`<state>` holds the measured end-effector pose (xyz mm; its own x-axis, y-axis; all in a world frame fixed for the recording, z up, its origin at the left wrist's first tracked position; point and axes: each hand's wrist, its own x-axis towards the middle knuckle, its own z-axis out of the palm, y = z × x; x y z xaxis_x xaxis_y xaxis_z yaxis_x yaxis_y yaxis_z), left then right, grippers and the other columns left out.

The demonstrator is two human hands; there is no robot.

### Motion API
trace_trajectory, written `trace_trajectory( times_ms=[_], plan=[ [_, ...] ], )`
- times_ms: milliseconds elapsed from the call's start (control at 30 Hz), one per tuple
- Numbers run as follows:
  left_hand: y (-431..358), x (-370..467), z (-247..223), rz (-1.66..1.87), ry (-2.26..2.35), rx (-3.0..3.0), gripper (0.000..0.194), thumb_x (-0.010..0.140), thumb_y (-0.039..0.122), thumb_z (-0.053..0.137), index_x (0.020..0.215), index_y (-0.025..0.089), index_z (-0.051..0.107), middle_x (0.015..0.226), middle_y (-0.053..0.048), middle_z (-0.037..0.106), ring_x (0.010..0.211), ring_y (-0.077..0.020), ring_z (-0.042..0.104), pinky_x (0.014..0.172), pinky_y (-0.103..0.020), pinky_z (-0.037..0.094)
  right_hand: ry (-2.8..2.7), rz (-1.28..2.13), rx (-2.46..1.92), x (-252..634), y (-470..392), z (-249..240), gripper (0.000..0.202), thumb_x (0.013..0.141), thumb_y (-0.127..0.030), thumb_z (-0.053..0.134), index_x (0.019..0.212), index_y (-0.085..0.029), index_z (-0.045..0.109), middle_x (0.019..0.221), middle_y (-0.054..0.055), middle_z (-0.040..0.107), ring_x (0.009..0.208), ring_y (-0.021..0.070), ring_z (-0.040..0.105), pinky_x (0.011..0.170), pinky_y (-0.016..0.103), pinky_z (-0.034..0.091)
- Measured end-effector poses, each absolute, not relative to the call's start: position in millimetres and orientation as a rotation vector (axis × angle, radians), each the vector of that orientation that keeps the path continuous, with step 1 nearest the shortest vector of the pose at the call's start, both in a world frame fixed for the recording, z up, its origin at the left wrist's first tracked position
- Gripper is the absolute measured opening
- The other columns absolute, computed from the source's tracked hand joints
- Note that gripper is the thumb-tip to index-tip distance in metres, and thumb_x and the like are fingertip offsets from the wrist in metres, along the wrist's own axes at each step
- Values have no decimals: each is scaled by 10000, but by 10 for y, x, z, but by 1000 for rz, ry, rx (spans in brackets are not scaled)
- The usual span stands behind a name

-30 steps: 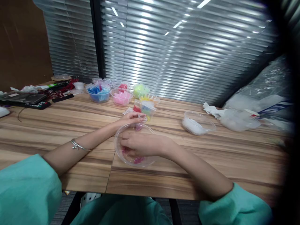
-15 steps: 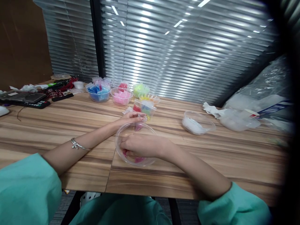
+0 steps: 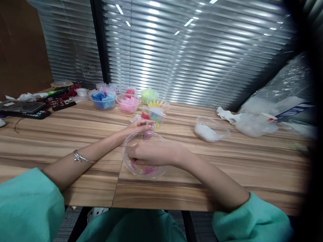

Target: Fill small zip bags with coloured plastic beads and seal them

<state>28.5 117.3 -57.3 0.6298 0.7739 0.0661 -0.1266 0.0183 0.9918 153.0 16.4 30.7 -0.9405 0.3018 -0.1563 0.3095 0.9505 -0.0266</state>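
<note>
My left hand point(image 3: 138, 125) is closed on a small clear plastic bag point(image 3: 147, 135) with something purple-pink in its lower part, just behind the bowl's far rim. My right hand point(image 3: 148, 153) reaches down into a round clear plastic bowl point(image 3: 123, 158), fingers curled together at its left side. What those fingertips hold is mostly hidden. Magenta-pink pieces point(image 3: 149, 170) lie at the bottom of the bowl, under and in front of that hand. Small bags with red contents point(image 3: 145, 115) lie right behind my left hand, against a clear tub point(image 3: 161, 117).
Farther back stand clear tubs of blue bags point(image 3: 103, 101), pink bags point(image 3: 128, 103) and yellow-green pieces point(image 3: 149, 94). On the right are a clear tub of whitish bags point(image 3: 208, 131) and plastic bags point(image 3: 256, 125). A remote control point(image 3: 37, 115) lies far left.
The view has shifted slightly. My right hand stays in the bowl, its fingers moving a little among the pink pieces. My left hand keeps hold of the small bag.
</note>
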Motion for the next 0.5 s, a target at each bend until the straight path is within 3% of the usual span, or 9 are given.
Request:
trace_trajectory(
  times_ms=[133,367,500],
  plan=[
    [1186,290,-583,775,612,1386,467,753,377,740,1170,201,625,1137,-87,652,1009,-213,616,813,-306,496,3039,-148,440,1566,205,307,202,892,-88,434,769,-131,588,752,25,626,604,104,453,563,251,308],
    [1183,293,-579,787,630,1404,456,745,386,746,1150,206,634,1149,-86,646,1037,-220,610,833,-313,490,3006,-67,496,1537,190,329,227,851,1,395,758,-146,542,817,32,611,663,116,481,607,257,341],
    [1158,284,-549,774,618,1414,472,752,391,739,1170,200,631,1150,-97,653,1058,-236,603,851,-330,481,3003,-190,506,1552,208,290,123,858,-80,469,792,-130,560,862,49,625,726,131,514,662,262,383]
  ],
)
